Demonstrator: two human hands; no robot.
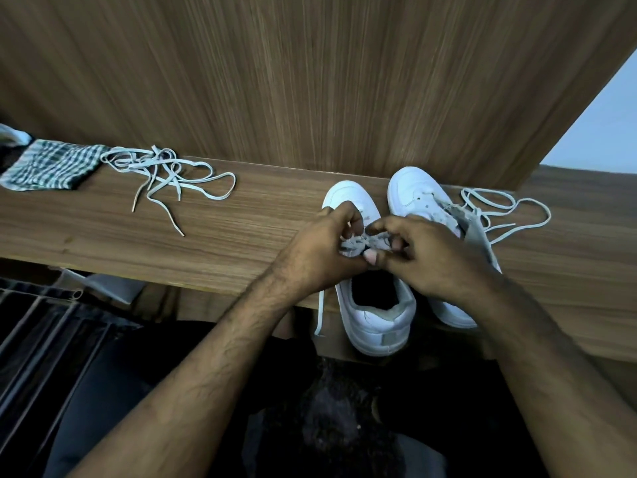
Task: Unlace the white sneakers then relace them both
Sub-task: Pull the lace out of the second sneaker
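Observation:
Two white sneakers stand side by side on a wooden shelf (pixel 241 243), toes pointing away from me. The left sneaker (pixel 377 319) has its heel hanging over the shelf's front edge. My left hand (pixel 324 250) and my right hand (pixel 431 253) meet over its tongue, fingers pinched on its white lace (pixel 358 241). One end of that lace (pixel 320 315) dangles off the front edge. The right sneaker (pixel 417 198) lies partly under my right hand, its tongue pulled loose, with a white lace (pixel 510 212) looped on the shelf beside it.
A pile of loose white laces (pixel 165 174) lies at the shelf's left. A green checked cloth (pixel 51 167) sits at the far left. A wooden back panel (pixel 310 81) rises right behind the shoes. Below the shelf edge are dark objects and my lap.

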